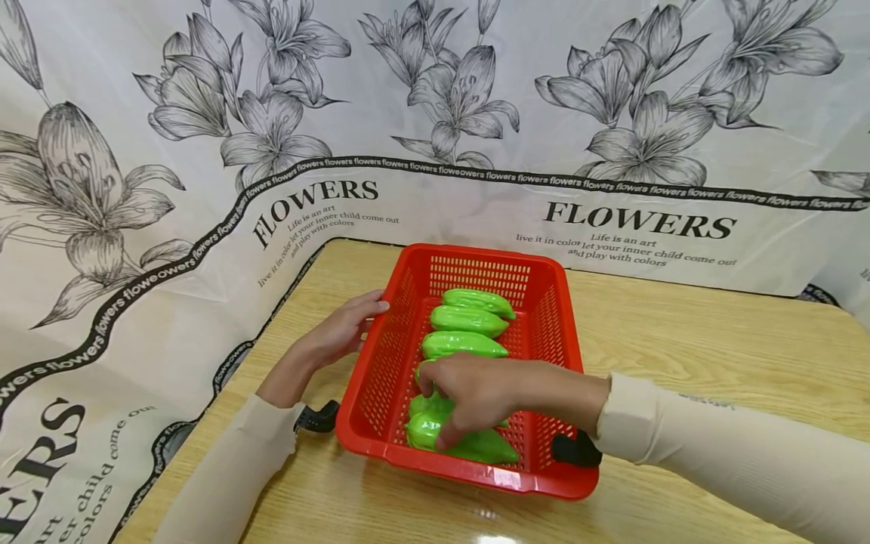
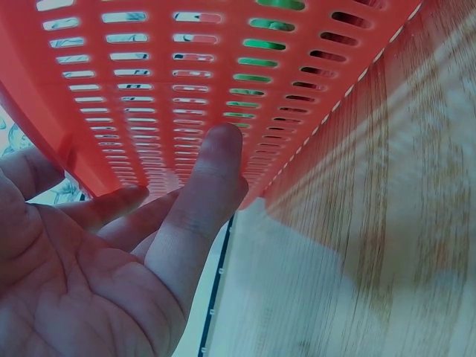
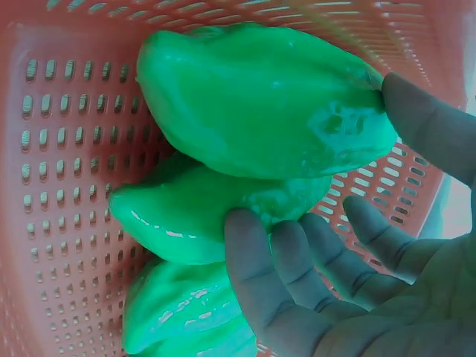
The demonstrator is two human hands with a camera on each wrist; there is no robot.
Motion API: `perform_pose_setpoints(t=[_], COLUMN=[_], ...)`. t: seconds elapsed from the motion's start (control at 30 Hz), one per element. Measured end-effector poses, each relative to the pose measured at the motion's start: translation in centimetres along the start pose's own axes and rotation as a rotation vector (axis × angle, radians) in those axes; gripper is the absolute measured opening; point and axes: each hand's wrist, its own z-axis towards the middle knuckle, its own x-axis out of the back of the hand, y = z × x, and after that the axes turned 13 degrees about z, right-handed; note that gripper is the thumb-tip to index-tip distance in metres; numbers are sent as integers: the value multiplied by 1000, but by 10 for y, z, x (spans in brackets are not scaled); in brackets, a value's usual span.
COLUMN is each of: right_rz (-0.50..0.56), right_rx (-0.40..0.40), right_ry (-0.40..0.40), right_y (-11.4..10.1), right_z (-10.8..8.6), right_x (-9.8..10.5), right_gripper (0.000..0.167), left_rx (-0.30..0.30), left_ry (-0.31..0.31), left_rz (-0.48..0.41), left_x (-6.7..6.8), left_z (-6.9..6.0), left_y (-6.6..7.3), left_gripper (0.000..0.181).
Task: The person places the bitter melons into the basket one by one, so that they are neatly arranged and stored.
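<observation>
Several glossy, tapered green peppers lie in a row in the red plastic basket (image 1: 390, 457). My right hand (image 1: 476, 389) reaches over the right rim, spread above the nearer peppers. In the right wrist view its thumb touches the blunt end of the nearest pepper (image 3: 260, 104), and a fingertip touches the pepper beside it (image 3: 186, 216). It partly hides these peppers in the head view. Outside the basket's left side, my left hand (image 1: 343, 325) rests its fingertips at the rim. Its thumb (image 2: 212, 171) lies against the slotted wall in the left wrist view.
The basket stands on a light wooden table (image 1: 680, 340). Behind and to the left hangs a white cloth (image 1: 462, 204) with printed flowers and lettering. A black strap part (image 1: 319, 417) sits at the left wrist and another (image 1: 576, 449) at the right.
</observation>
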Motion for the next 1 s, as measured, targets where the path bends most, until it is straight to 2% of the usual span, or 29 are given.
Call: perform_pose_setpoints(t=[0.4, 0.73, 1.0], right_rz=[-46, -99, -90], right_rx=[-23, -48, -54], right_ry=[27, 59, 69], right_y=[3, 1, 2], right_z=[10, 11, 9], right_x=[-2, -7, -3], right_gripper=[58, 66, 74], left_rx=[-3, -9, 4], left_ry=[-3, -7, 0], left_rz=[1, 12, 27], left_x=[1, 2, 2], left_z=[-1, 2, 4], left_y=[-1, -2, -2], left_gripper=[49, 50, 49])
